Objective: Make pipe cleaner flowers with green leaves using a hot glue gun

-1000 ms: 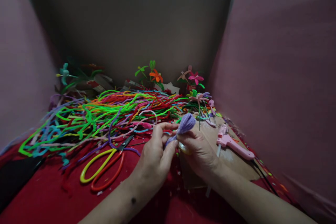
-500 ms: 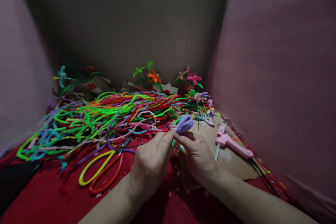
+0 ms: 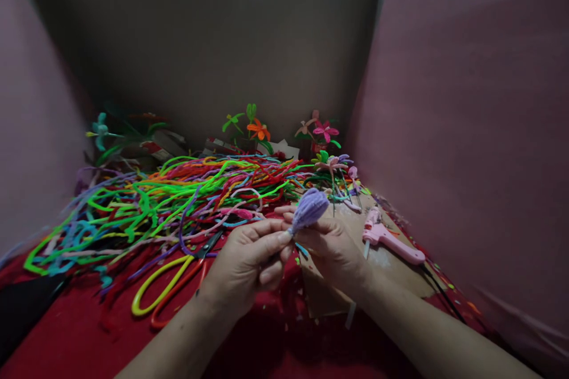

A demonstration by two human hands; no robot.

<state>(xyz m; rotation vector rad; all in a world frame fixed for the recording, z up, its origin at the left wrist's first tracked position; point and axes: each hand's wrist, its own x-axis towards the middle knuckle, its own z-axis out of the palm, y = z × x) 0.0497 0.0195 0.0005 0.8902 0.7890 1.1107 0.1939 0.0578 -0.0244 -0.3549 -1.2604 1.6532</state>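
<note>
A purple pipe-cleaner flower bud [image 3: 311,207] tilts up to the right in front of me, its loops bunched together. My left hand [image 3: 251,254] pinches its narrow base between thumb and fingertips. Against the bud's lower right side, my right hand [image 3: 335,249] holds it too, with its fingers partly hidden behind the bud and my left hand. Left of my left hand lie scissors [image 3: 162,281] with one yellow and one red handle loop. A pink glue gun [image 3: 391,241] rests on a cardboard sheet [image 3: 326,293] to the right of my right hand.
A large tangle of coloured pipe cleaners [image 3: 178,195] spreads over the red cloth [image 3: 80,331]. Finished pipe-cleaner flowers [image 3: 258,129] stand along the back. More stemmed flowers [image 3: 331,167] lie at the cardboard's far edge. A black cord [image 3: 444,296] runs from the glue gun. Pink walls flank both sides.
My left hand has turned and its fingers have loosened from a tighter fist into a pinch at the bud's base. More of the bud shows, and my right fingers now extend behind it.
</note>
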